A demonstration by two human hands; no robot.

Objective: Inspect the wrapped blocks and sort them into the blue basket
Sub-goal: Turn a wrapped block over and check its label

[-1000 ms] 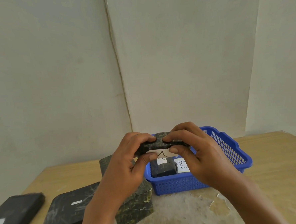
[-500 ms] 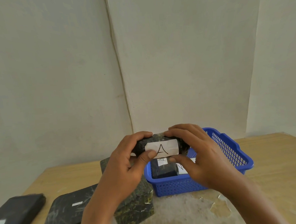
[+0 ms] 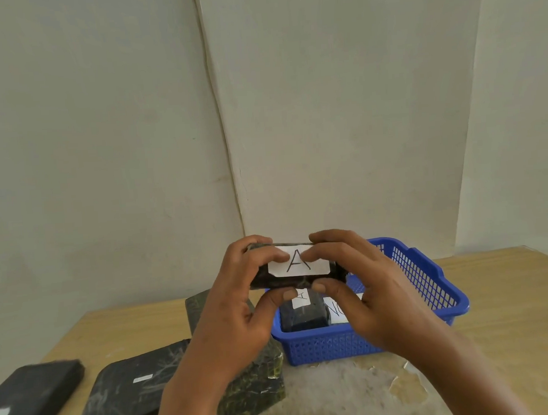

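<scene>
I hold a small dark wrapped block point(image 3: 298, 279) in the air above the near left part of the blue basket point(image 3: 431, 281). Its white label, marked "A", faces me. My left hand point(image 3: 240, 302) grips its left end, thumb under and fingers over. My right hand point(image 3: 364, 288) grips its right end the same way. Inside the basket lies another dark wrapped block point(image 3: 305, 316) with an "A" label, next to a white paper point(image 3: 336, 309) with writing.
A tall green-black wrapped block point(image 3: 254, 381) stands left of the basket, partly behind my left forearm. A flat dark block point(image 3: 133, 395) and a black one point(image 3: 31, 401) lie further left on the wooden table point(image 3: 513, 305). The tabletop is worn in front. White walls stand behind.
Both hands turned the held block from edge-on until its "A" label faces me fully, and raised it slightly.
</scene>
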